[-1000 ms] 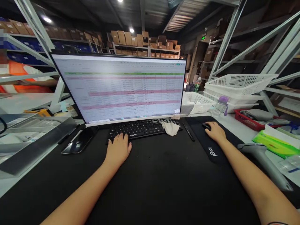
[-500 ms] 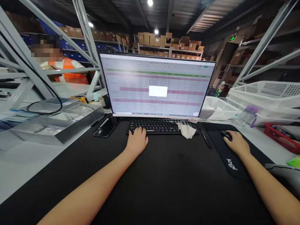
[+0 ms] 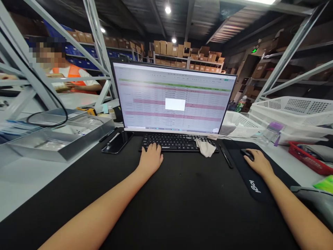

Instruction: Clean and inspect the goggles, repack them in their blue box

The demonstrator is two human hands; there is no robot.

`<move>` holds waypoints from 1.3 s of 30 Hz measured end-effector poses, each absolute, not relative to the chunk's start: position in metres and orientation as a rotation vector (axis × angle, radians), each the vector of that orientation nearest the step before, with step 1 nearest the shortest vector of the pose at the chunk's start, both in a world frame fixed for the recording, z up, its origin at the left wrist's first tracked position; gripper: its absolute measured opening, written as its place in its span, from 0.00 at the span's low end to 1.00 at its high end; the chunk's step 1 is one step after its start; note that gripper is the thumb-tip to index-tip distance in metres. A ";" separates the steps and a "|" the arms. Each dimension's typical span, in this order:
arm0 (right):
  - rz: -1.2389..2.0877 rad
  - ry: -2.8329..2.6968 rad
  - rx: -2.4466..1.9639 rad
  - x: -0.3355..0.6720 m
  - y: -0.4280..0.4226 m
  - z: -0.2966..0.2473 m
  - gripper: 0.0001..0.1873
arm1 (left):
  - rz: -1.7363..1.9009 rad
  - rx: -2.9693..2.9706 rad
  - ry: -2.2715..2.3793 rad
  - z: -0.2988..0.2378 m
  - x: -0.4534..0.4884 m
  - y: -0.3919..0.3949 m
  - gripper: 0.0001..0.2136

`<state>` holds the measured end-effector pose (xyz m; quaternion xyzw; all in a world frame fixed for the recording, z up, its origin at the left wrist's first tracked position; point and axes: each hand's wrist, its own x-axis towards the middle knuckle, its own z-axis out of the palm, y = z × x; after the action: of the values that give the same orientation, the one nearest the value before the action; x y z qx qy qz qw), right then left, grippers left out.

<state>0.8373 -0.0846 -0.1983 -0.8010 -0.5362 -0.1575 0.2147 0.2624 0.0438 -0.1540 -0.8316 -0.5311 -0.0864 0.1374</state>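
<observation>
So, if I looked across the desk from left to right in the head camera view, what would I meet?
Grey divided tray, black phone, the person's left hand, crumpled pale cloth, slim black object, the person's right hand, red basket.

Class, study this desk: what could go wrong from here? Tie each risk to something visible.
The pale cloth lies partly over the right end of the keyboard, so it might hide or press keys.

The slim black object lies beside the mouse pad; the right hand, on the mouse, could perhaps knock it if moved left.
</observation>
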 end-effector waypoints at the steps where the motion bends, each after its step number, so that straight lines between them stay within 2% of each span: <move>1: -0.439 -1.508 -2.202 0.839 -0.084 -0.200 0.30 | -0.244 -2.404 -1.539 -0.154 0.262 0.044 0.24; 39: -0.412 -1.575 -2.153 0.852 -0.076 -0.208 0.33 | -0.270 -2.447 -1.579 -0.152 0.263 0.041 0.24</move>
<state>0.8520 -0.0763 -0.2084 -0.7782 -0.5693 -0.1489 0.2192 0.2633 0.0409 -0.1515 -0.8318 -0.5367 -0.0918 0.1079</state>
